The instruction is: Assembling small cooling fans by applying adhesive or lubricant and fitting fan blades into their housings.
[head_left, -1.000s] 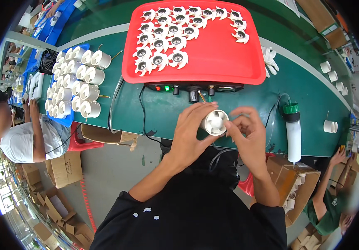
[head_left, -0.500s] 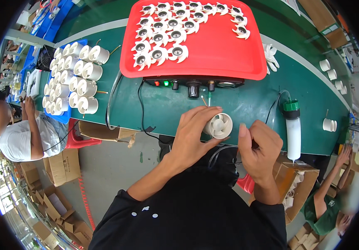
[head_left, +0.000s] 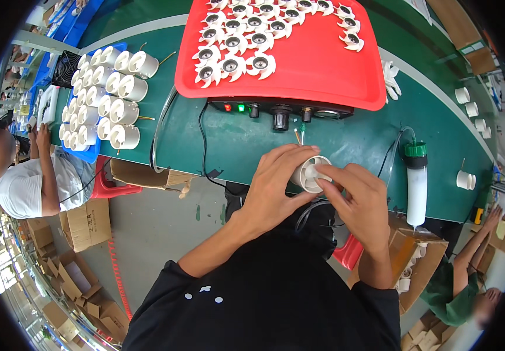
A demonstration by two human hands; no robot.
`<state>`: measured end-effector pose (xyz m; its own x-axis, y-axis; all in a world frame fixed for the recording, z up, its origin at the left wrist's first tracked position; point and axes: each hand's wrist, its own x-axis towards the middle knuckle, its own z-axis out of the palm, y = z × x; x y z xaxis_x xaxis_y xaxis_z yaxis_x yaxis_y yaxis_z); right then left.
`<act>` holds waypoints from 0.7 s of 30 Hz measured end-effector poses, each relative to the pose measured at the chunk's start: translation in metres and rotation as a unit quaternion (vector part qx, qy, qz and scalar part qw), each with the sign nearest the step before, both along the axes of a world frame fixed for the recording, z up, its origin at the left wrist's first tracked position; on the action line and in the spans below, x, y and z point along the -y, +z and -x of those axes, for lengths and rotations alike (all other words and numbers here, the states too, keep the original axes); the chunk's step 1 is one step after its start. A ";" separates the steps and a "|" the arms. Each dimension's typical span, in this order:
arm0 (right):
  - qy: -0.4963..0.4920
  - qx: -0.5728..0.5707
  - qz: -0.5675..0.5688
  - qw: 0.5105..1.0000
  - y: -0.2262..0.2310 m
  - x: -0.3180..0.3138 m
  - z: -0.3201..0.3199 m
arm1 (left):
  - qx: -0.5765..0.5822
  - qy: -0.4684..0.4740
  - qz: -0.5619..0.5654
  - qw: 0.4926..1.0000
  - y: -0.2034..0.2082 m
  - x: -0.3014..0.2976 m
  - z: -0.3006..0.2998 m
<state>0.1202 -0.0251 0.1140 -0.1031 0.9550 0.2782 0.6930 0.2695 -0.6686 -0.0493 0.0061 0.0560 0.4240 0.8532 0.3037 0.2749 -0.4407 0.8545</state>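
Note:
My left hand is wrapped round a short white cylindrical fan housing, its open end tilted toward me. A white fan wheel sits inside, partly covered by fingers. My right hand has its thumb and forefinger brought together at the housing's mouth, on the wheel; the exact contact is hidden. Just beyond the housing, a thin green-tipped needle stands out by a black control box with knobs and lit switches. Above the box lies a red tray carrying several white bladed wheels with dark centres.
At left, a blue tray bears rows of white housings. A white cartridge with a green cap hangs at the bench's right edge, near two loose housings. White gloves lie beside the red tray. Co-workers sit at both sides.
My right hand has moved left and up from beside the housing, and its fingers now reach into the housing's mouth. The left hand keeps its hold. The whole view has shifted slightly.

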 end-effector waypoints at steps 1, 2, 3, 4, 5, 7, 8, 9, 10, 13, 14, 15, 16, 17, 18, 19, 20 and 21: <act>-0.001 0.007 0.008 1.000 -0.004 0.001 -0.001 | 0.011 -0.001 -0.005 1.000 -0.001 0.001 0.001; -0.001 0.015 0.015 1.000 -0.006 0.003 -0.002 | 0.011 -0.002 -0.005 1.000 -0.001 0.002 0.001; -0.003 0.014 0.015 1.000 -0.003 0.006 -0.004 | 0.001 0.006 -0.002 1.000 -0.001 0.004 0.002; -0.003 -0.018 0.005 1.000 0.005 0.010 -0.008 | -0.010 0.013 0.002 1.000 -0.001 0.003 0.002; -0.002 -0.051 -0.006 0.999 0.009 0.014 -0.011 | -0.010 0.011 0.002 1.000 -0.001 0.002 0.003; -0.034 -0.071 -0.015 0.997 0.005 0.016 -0.011 | -0.005 0.037 0.007 0.999 -0.001 0.000 0.003; -0.064 -0.094 0.006 0.993 0.002 0.017 -0.008 | -0.008 0.028 0.024 0.999 -0.001 -0.001 0.003; -0.095 -0.117 0.027 0.988 -0.002 0.018 -0.007 | -0.007 0.022 0.023 0.999 -0.002 0.000 0.002; -0.098 -0.121 0.024 0.988 -0.009 0.020 -0.006 | 0.086 0.001 0.097 0.992 -0.003 0.001 0.002; -0.171 -0.309 0.169 0.920 -0.034 0.036 -0.003 | 0.320 -0.079 0.267 0.906 -0.001 0.003 0.000; -0.146 -0.387 0.207 0.887 -0.039 0.037 -0.003 | 0.365 -0.087 0.273 0.886 -0.002 0.004 -0.003; -0.118 -0.461 0.241 0.846 -0.041 0.036 -0.001 | 0.351 -0.093 0.273 0.891 -0.001 0.002 -0.002; -0.075 -0.516 0.262 0.812 -0.047 0.037 -0.001 | 0.346 -0.103 0.278 0.890 -0.001 0.000 -0.001; -0.084 -0.520 0.256 0.811 -0.047 0.037 0.000 | 0.325 -0.112 0.286 0.895 -0.002 -0.002 -0.001; -0.072 -0.548 0.220 0.804 -0.045 0.035 0.001 | 0.303 -0.120 0.293 0.899 -0.002 -0.004 -0.001; -0.058 -0.576 0.184 0.794 -0.042 0.033 0.004 | 0.293 -0.126 0.332 0.888 0.002 -0.003 0.001; -0.112 -0.539 0.172 0.817 -0.031 0.029 0.005 | 0.287 -0.133 0.337 0.886 0.002 -0.004 0.001; -0.109 -0.501 0.130 0.849 -0.036 0.028 0.001 | 0.261 -0.142 0.311 0.903 0.000 -0.004 0.001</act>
<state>0.1196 -0.0530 0.0782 0.2475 0.9636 -0.1014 -0.2446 -0.0391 -0.9688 -0.0505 0.0106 0.0556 0.5895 0.8074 0.0245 -0.2850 0.1795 0.9416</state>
